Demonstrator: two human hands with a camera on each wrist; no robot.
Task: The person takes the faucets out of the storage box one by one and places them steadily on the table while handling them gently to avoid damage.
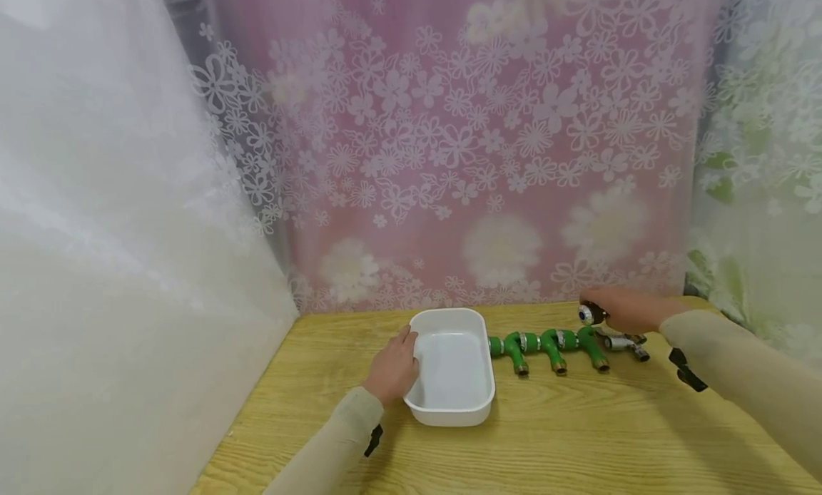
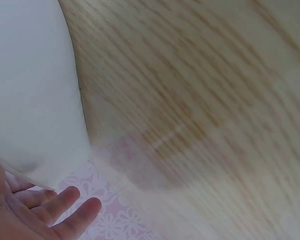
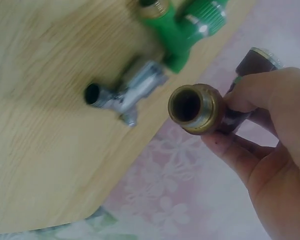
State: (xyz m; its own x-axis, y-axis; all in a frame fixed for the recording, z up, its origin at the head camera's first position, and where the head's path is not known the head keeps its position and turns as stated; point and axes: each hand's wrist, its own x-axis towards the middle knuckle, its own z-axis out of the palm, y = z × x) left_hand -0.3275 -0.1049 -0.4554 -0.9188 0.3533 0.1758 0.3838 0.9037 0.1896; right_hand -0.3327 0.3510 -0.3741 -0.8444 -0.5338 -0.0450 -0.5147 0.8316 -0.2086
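A white plastic basin [image 1: 449, 370] sits on the wooden table, open side up. My left hand [image 1: 392, 366] grips its left side by the rim, thumb on the inside; the left wrist view shows the other fingers [image 2: 65, 205] loosely spread by the wall. Over the table's back right, my right hand [image 3: 275, 130] holds a dark brown tap [image 3: 215, 112] between thumb and fingers. Its threaded brass mouth faces the right wrist camera. In the head view a round cap with a blue centre shows at its end. Below are a silver tap [image 3: 135, 92] and a green tap [image 3: 172, 37].
Several green taps [image 1: 549, 345] lie in a row right of the basin, reaching to its side. Silver taps [image 1: 626, 344] lie at the row's right end. A pink flowered curtain [image 1: 481, 160] hangs behind the table [image 1: 546, 445], with a white sheet [image 1: 128, 267] at the left.
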